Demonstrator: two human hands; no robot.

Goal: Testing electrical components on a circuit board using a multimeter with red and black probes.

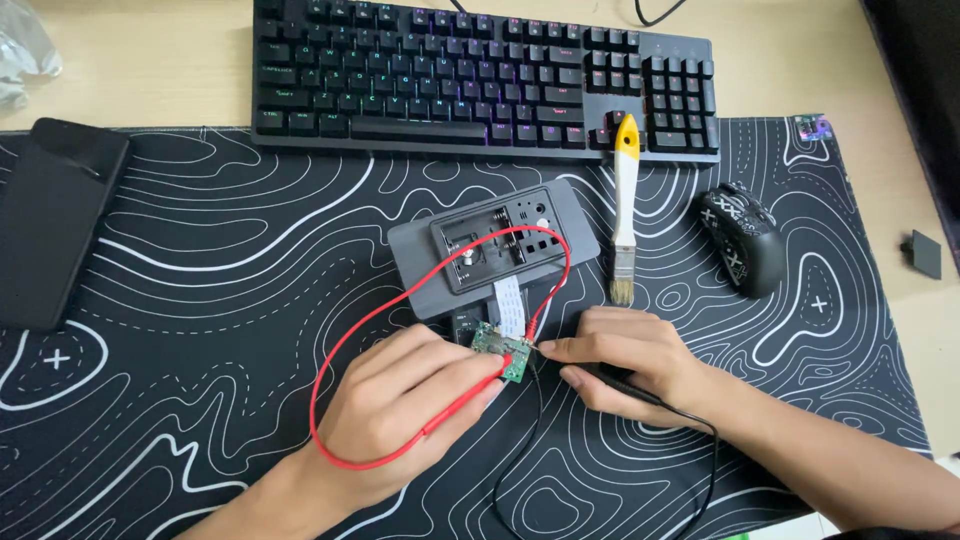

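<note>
Dark phone (55, 220) — left, screen blank

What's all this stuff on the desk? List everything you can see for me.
Keyboard: one, black with coloured backlight, top centre.
Desk mat: one, black with white contour lines, under most things.
Phone: one, black, left edge.
Brush: one, yellow and white handle, right of the device.
Mouse: one, black with white pattern, right.
Grey device: one, opened, centre.
Ribbon cable: one, white, from device to board.
Circuit board: one, small, green, below the device.
Red probe lead: one, looped, centre.
Black probe lead: one, lower right.
Small black part: one, far right.
Left hand: holds red probe on board.
Right hand: holds black probe.
</note>
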